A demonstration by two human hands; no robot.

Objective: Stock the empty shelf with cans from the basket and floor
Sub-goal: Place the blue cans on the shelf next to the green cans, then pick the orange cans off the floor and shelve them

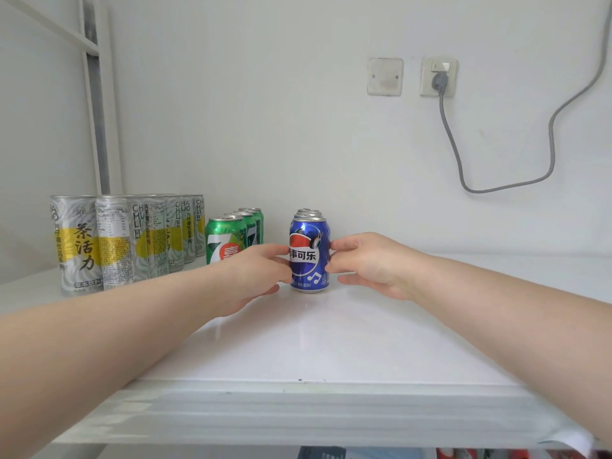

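Note:
A blue Pepsi can (309,256) stands upright on the white shelf (314,352), at the front of a row of blue cans running back toward the wall. My left hand (256,276) touches its left side with the fingertips. From the right, my right hand (371,263) holds the other side with curled fingers. Left of it runs a row of green 7-Up cans (228,238). Further left stand two rows of tall silver and yellow tea cans (112,240).
The shelf's right half is bare white surface. On the wall behind are a blank plate (384,76) and a socket with a grey plug and cable (443,81). A white frame post (96,120) rises at the left. Coloured items show below the shelf edge.

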